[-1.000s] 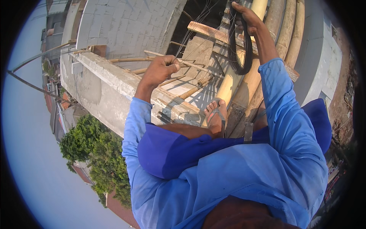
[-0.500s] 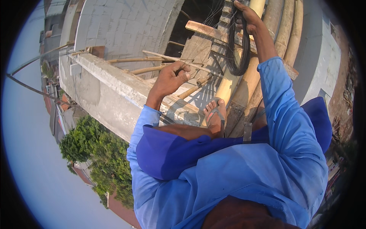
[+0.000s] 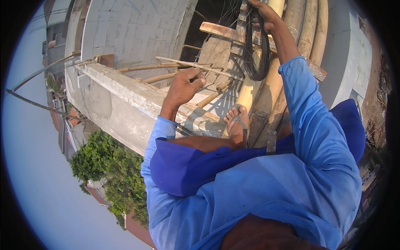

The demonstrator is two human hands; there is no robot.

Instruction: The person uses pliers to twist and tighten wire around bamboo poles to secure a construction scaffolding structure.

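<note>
A looped bundle of thin black wire (image 3: 257,73) hangs from my right hand (image 3: 267,17), whose fingers are wrapped round its upper part. Its lower bend dangles over the yellow bamboo pole. Loose dark strands (image 3: 228,16) spread out to the left of the bundle. My left hand (image 3: 186,88) is closed, thumb pressed to the curled fingers, above the concrete wall top; whatever it may hold is hidden. Just beyond it a thin bamboo stick (image 3: 200,66) lies slantwise.
My sandalled foot (image 3: 237,122) rests on the bamboo poles (image 3: 306,31). A concrete wall (image 3: 118,100) runs along the left, with tree tops (image 3: 106,166) far below. Wooden planks (image 3: 218,30) and an opening lie ahead, beside a grey block wall (image 3: 133,31).
My right hand has shifted slightly left and up with the wire bundle, which has turned a little. The fingers of my left hand have curled tighter.
</note>
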